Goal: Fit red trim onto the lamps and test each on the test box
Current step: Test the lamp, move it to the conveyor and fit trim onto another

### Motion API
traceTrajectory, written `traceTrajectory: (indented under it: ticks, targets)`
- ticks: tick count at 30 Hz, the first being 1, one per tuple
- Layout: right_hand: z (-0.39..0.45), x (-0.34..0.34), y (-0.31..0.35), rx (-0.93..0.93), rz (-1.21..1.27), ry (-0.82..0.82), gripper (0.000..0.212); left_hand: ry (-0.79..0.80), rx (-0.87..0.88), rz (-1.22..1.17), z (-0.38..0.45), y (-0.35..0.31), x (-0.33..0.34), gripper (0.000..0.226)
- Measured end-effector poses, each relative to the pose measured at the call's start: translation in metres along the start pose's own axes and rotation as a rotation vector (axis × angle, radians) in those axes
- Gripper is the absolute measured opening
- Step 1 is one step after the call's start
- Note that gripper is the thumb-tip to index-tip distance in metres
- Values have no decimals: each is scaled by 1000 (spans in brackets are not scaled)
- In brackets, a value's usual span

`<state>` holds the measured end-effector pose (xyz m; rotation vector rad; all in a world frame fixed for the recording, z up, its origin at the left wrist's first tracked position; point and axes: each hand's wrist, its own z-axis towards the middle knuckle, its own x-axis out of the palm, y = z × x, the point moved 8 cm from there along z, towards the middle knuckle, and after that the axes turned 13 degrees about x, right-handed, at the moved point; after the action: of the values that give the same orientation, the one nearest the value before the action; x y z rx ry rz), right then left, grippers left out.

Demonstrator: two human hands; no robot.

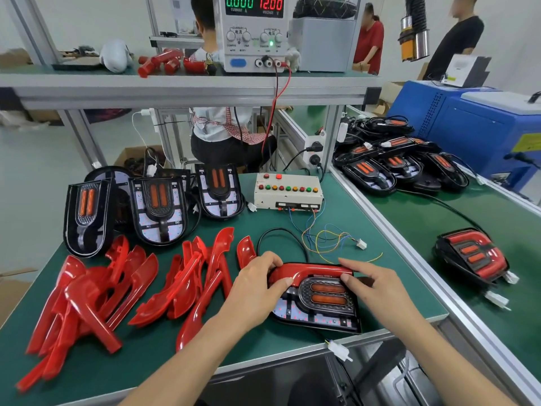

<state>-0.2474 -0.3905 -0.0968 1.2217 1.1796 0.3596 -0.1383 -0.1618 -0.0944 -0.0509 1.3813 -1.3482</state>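
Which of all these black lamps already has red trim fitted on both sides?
The black lamp lying alone on the right-hand green bench: red trim runs round both sides. The lamp under the hands has one piece only; those standing behind have none.

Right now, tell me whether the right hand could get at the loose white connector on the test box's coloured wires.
Probably yes. The right hand rests on the lamp, and the white connector lies on bare green mat beyond it, with only thin wires around it. The hand would first have to leave the red trim.
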Motion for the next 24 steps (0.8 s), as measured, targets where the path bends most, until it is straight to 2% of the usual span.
traceTrajectory:
  ticks: [7, 10, 16, 20, 24]
  targets:
    - [-2, 5, -7, -14, 176, -24, 27, 65, 12, 52, 5, -6, -2, 22]
    - [0, 7, -5, -33, 174, -14, 31, 100, -32, -18, 3, -1, -2, 22]
    - [2, 6, -6, -20, 231, 26, 32, 71, -128, -121, 7, 9, -12, 6]
    - [-1, 6, -4, -56, 274, 20, 38, 36, -254, -122, 7, 17, -10, 26]
    - [-7, 1, -1, -93, 331, 8, 26, 98, -311, -233, 12, 21, -7, 29]
